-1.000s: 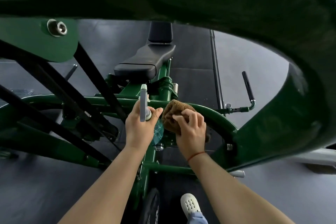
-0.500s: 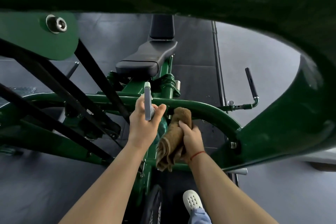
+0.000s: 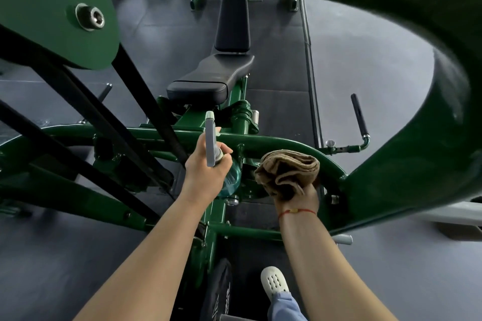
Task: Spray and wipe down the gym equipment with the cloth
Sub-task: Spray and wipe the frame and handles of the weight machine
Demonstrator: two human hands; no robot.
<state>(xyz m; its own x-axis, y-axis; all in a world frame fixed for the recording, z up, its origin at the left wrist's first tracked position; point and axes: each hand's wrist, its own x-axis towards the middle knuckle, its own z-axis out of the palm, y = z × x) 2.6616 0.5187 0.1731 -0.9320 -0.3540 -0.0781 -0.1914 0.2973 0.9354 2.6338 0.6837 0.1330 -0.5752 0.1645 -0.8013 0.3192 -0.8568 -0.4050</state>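
My left hand [image 3: 206, 172] grips a spray bottle [image 3: 211, 143] with a grey trigger head and a teal body, held just above the curved green tube [image 3: 276, 144] of the gym machine. My right hand [image 3: 303, 197] holds a bunched brown cloth [image 3: 288, 171] from below. The cloth lies against the right bend of that tube. Most of my right hand's fingers are hidden under the cloth.
A black padded seat and backrest [image 3: 221, 78] lie ahead on the green frame. Black bars [image 3: 86, 122] cross at the left. A thick green arm [image 3: 417, 164] curves overhead and down the right. A black handle [image 3: 359, 117] sticks up at right. My white shoe [image 3: 273, 281] stands below on the dark floor.
My right hand has carried the cloth to the right along the curved tube, and it is now bunched on top of the hand. The left hand with the bottle has barely moved.
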